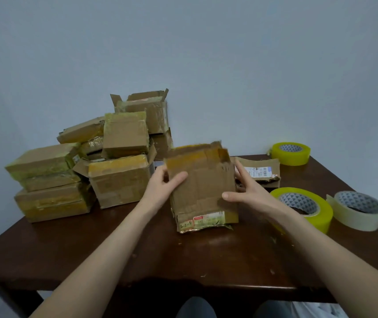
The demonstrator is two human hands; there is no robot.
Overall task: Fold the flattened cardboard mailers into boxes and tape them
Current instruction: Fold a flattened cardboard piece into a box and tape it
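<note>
A worn brown cardboard mailer (203, 187) stands upright on the dark wooden table (137, 253), its bottom edge resting on the surface. My left hand (165, 184) grips its upper left edge, thumb across the front. My right hand (245, 191) clasps its right side, thumb on the front face. Behind it lies another flattened mailer (261, 171) with a white label. Two yellow tape rolls sit to the right, one near (307, 207) and one far (291, 153), plus a clear tape roll (358, 210).
A pile of taped cardboard boxes (91, 166) fills the table's back left, stacked two or three high. A plain pale wall stands behind. My knees show below the table's front edge.
</note>
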